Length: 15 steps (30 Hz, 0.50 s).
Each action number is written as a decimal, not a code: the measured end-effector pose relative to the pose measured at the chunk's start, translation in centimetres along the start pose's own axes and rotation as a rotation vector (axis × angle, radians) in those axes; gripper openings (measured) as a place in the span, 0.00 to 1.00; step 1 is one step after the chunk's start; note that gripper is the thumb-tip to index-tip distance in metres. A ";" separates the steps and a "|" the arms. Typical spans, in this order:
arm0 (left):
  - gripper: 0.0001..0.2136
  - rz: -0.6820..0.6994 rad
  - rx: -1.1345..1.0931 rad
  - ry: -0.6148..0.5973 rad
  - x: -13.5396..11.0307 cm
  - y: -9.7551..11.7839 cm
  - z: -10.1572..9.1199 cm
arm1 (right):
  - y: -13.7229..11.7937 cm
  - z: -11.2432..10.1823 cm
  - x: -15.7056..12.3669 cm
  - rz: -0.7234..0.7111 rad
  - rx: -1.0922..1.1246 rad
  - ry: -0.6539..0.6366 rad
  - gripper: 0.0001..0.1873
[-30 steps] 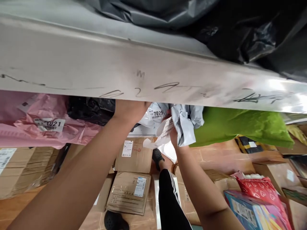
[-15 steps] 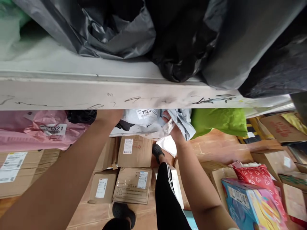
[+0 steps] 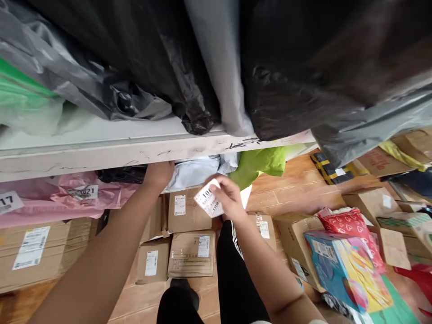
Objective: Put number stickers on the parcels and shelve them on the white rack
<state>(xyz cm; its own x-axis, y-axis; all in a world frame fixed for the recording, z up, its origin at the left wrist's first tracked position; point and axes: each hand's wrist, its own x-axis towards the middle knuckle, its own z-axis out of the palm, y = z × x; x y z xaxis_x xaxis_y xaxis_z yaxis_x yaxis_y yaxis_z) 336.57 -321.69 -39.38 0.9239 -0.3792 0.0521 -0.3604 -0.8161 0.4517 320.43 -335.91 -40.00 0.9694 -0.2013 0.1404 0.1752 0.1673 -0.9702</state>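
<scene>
Pinched in my right hand point(image 3: 230, 196) is a sheet of white printed labels point(image 3: 209, 200), with black numbers starting "100" on it. It hangs in front of the lower shelf, above the cardboard boxes. My left hand point(image 3: 159, 174) reaches under the upper shelf's edge, beside a pale plastic mailing bag point(image 3: 193, 173); its fingers are hidden. Left of it lie a black bag point(image 3: 122, 174) and a pink mailing bag point(image 3: 111, 191) with a numbered label point(image 3: 88, 192). A lime green bag point(image 3: 261, 166) rests on the right part of that shelf.
Overhead, the white upper shelf point(image 3: 141, 154) holds large black and grey bags point(image 3: 303, 90). Cardboard boxes point(image 3: 191, 258) stand on the wooden floor by my feet. To the right are a colourful box point(image 3: 340, 270), a red heart-patterned bag point(image 3: 354, 234) and more cartons.
My right hand has come away from the crumpled grey-blue bag and back toward me with the labels. My left hand stays at the lower shelf. The view has shifted.
</scene>
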 end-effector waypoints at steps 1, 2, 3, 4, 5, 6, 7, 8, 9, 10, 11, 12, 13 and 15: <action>0.16 -0.027 0.044 -0.032 -0.4 -0.7 -0.4 | 0.4 0.5 1.1 -0.030 -0.012 -0.006 0.12; 0.16 -0.051 0.092 -0.066 -0.8 -1.1 -0.6 | 0.9 0.8 2.2 -0.069 -0.035 0.004 0.14; 0.16 -0.070 0.139 -0.101 -1.1 -1.2 -0.8 | 1.5 0.8 3.3 -0.093 -0.057 0.036 0.16; 0.16 -0.083 0.178 -0.130 -1.4 -1.1 -0.8 | 2.1 0.6 4.2 -0.091 -0.070 0.075 0.18; 0.15 -0.094 0.204 -0.148 -1.6 -1.0 -0.8 | 2.8 0.0 5.0 -0.065 -0.076 0.118 0.19; 0.15 -0.108 0.226 -0.161 -1.7 -0.8 -0.6 | 3.3 -0.9 5.5 -0.021 -0.075 0.154 0.20; 0.16 -0.129 0.250 -0.174 -1.7 -0.5 -0.4 | 3.7 -1.9 5.8 0.025 -0.070 0.174 0.20; 0.16 -0.157 0.268 -0.189 -1.7 -0.2 -0.2 | 4.1 -2.9 6.0 0.068 -0.064 0.178 0.19; 0.17 -0.176 0.280 -0.188 -1.7 0.2 0.0 | 4.3 -4.0 6.0 0.098 -0.064 0.170 0.19; 0.18 -0.179 0.298 -0.155 -1.7 0.7 0.3 | 4.4 -5.0 5.8 0.113 -0.070 0.147 0.18; 0.19 -0.147 0.318 -0.100 -1.7 1.4 0.4 | 4.4 -5.9 5.6 0.122 -0.082 0.113 0.18; 0.20 -0.073 0.334 -0.034 -1.6 2.2 0.6 | 4.4 -6.5 5.4 0.125 -0.099 0.066 0.17; 0.21 0.050 0.345 0.012 -1.4 2.9 0.8 | 4.4 -7.0 5.3 0.114 -0.116 0.023 0.16; 0.23 0.358 0.345 -0.005 -0.6 4.0 1.3 | 4.4 -7.6 5.1 0.075 -0.122 -0.031 0.15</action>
<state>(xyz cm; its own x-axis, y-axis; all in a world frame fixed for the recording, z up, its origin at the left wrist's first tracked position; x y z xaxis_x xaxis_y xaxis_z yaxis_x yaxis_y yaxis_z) 334.41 -325.29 -38.72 0.7337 -0.6637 0.1452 -0.6776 -0.7305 0.0847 324.79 -343.49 -45.02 0.9843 -0.1621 0.0704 0.0814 0.0617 -0.9948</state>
